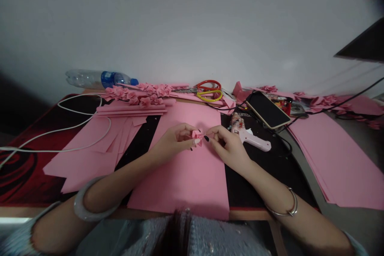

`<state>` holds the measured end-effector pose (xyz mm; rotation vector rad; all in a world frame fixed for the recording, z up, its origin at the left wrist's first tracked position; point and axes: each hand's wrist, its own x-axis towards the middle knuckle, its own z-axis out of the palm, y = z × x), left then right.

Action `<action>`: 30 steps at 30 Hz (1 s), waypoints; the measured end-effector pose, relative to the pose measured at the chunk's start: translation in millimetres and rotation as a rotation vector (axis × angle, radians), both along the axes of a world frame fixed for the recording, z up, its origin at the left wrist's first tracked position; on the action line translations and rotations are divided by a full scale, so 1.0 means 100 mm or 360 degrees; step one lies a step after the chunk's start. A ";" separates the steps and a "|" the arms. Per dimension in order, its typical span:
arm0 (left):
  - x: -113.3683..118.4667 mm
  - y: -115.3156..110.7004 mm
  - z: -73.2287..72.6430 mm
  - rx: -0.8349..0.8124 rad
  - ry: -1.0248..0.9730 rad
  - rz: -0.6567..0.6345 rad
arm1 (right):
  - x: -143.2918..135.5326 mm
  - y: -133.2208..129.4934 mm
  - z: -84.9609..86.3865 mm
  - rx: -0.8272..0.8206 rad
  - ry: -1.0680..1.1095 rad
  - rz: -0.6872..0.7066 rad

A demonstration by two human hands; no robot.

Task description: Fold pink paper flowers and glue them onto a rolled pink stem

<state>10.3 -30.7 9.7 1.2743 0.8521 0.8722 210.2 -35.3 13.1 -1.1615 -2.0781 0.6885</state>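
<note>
Small folded paper flower point(197, 137) between 2 hands, above a pink sheet point(183, 184) whose near edge reaches the near edge of the worktop point(250, 215). The left hand point(175, 140) is pinched nearly closed, its thumb and fingertips holding the flower by its left side. The right hand point(231, 148) is curled, thumb and forefinger drawn close together at the flower's right side; whether they grip the paper is too small to tell. The flower is compact, with no clear long axis, and the left fingers cover more of it. A glue gun point(256, 141) lies just beside the right hand, beyond the sheet's right edge.
</note>
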 end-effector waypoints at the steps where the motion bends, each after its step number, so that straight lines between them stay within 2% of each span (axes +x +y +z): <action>1: 0.00 0.00 0.01 0.0035 0.0005 0.0006 | 0.00 0.00 0.00 0.0004 0.0007 0.0004; 6: 0.00 0.00 0.02 0.0166 -0.0061 0.0025 | 0.00 -0.02 0.02 0.0047 0.0009 0.0062; 11: 0.01 0.00 0.01 0.0010 -0.0198 0.0012 | 0.00 -0.04 0.04 0.0029 0.0005 0.0142; 17: 0.00 0.00 -0.03 -0.0075 -0.0176 0.0029 | -0.03 -0.07 0.06 -0.0091 0.0021 0.0224; 30: 0.01 0.00 -0.04 -0.0165 -0.0140 -0.0016 | -0.08 -0.08 0.03 -0.0055 -0.0027 0.0139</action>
